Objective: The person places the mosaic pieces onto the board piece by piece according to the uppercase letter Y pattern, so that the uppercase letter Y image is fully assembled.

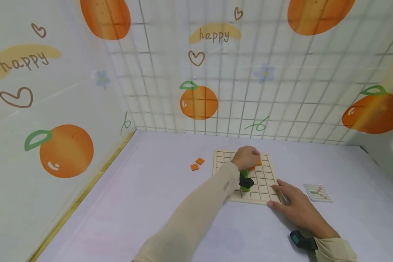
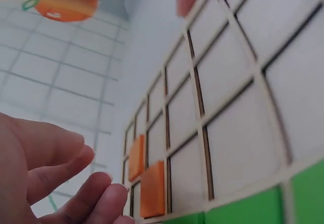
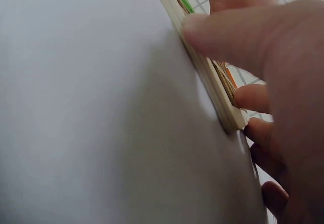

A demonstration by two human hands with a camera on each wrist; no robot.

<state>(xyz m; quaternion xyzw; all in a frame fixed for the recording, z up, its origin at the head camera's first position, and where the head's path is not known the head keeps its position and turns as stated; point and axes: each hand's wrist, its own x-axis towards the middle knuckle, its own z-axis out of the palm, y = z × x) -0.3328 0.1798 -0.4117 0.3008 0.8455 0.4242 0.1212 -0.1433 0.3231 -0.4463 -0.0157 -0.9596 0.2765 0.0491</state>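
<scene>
My left hand (image 1: 246,157) is over the far part of the wooden grid board (image 1: 249,201), its bent fingertips by an orange tile (image 1: 259,162). Two orange tiles (image 2: 152,189) lie in the grid in the left wrist view, beside the left hand (image 2: 55,171); a gap shows between its fingers and no held tile is visible. Green tiles (image 2: 248,207) sit nearer, partly hidden by the wrist in the head view. At the near right corner, my right hand (image 1: 298,207) touches the board, its thumb (image 3: 202,31) against the front edge and its fingers at the right side.
Two loose orange tiles (image 1: 200,161) lie left of the board. A small card (image 1: 317,193) with a printed coloured grid lies to the right. Behind the table stands a wire grid covered by a sheet (image 1: 157,91) printed with oranges.
</scene>
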